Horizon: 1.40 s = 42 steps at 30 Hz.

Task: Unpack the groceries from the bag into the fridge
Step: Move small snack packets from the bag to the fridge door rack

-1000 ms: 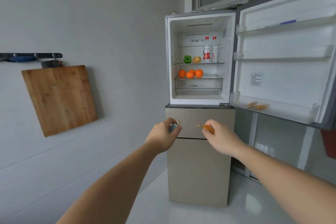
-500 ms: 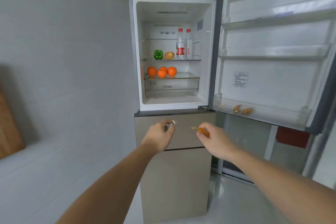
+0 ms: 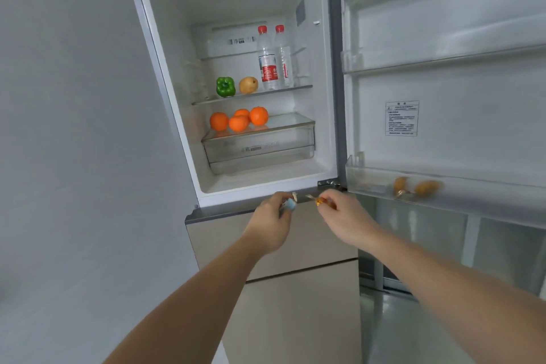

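Observation:
The fridge [image 3: 165, 74] stands open ahead, its door [image 3: 443, 91] swung to the right. My left hand [image 3: 273, 223] is closed around a small blue-wrapped candy [image 3: 289, 203], just below the fridge's bottom lip. Beside it my right hand [image 3: 344, 217] pinches an orange-wrapped candy [image 3: 320, 202]. Two more orange candies [image 3: 416, 187] lie in the lowest door bin [image 3: 443, 201]. Inside, a green pepper [image 3: 225, 86], a pear [image 3: 248, 84] and two water bottles [image 3: 270, 59] sit on the middle shelf. Several oranges [image 3: 239, 120] rest on the drawer lid. No bag is in view.
A clear crisper drawer [image 3: 260, 148] sits under the oranges. Closed beige lower compartments [image 3: 295, 245] are below my hands. A plain grey wall [image 3: 74, 127] fills the left. The upper door bins [image 3: 443, 59] hold nothing I can see.
I have moved closer to the fridge, which now fills the view; the cutting board on the left wall has dropped out of sight. Both hands rose toward the fridge's lower edge, still holding their candies.

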Tool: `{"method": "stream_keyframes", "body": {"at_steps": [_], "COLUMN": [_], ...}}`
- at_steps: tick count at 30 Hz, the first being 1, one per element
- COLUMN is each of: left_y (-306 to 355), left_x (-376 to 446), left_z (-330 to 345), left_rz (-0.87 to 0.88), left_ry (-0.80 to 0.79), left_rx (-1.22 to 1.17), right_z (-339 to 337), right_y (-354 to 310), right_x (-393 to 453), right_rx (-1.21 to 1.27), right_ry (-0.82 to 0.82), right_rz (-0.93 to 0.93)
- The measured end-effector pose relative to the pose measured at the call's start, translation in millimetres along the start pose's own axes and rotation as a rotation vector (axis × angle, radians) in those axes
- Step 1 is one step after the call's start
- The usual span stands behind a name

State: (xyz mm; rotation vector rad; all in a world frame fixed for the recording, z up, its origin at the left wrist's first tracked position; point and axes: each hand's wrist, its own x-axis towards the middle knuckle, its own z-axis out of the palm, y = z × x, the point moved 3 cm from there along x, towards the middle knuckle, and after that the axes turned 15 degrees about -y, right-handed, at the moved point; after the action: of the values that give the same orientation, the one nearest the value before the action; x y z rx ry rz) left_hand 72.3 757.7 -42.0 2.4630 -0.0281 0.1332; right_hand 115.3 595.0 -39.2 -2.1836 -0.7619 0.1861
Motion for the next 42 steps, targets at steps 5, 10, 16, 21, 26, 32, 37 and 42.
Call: {"method": "stream_keyframes", "body": {"at_steps": [5,10,16,21,26,32,37,42], "left_y": [27,67,130,175,211,220,216,210], "left_x": [71,147,233,266,279,291,291,291], "left_z": [24,38,66,116,167,186,199,201], "left_rz": [0.088,0.251,0.494,0.637,0.758,0.681,0.684,0.632], "left_ry": [-0.049,-0.036,-0.150,-0.331,-0.570,-0.620,-0.717,-0.746], "left_rx": [-0.038,-0.136,-0.178,-0.183,-0.138,-0.288,-0.214,-0.155], "right_z": [-43,-92,-173,-219,-235,-245,-249,-249], "right_y": [32,55,94,137,167,183,195,207], "right_x": [28,50,40,15,1,7,10,3], "right_rx": [-0.049,-0.052,-0.048,-0.035,0.097,0.019,-0.213,-0.235], "right_ry": [0.001,0.143,0.399,0.550,0.578,0.524,0.362,0.400], "right_rz": [0.034,0.079,0.208,0.416,0.568,0.636,0.725,0.793]}}
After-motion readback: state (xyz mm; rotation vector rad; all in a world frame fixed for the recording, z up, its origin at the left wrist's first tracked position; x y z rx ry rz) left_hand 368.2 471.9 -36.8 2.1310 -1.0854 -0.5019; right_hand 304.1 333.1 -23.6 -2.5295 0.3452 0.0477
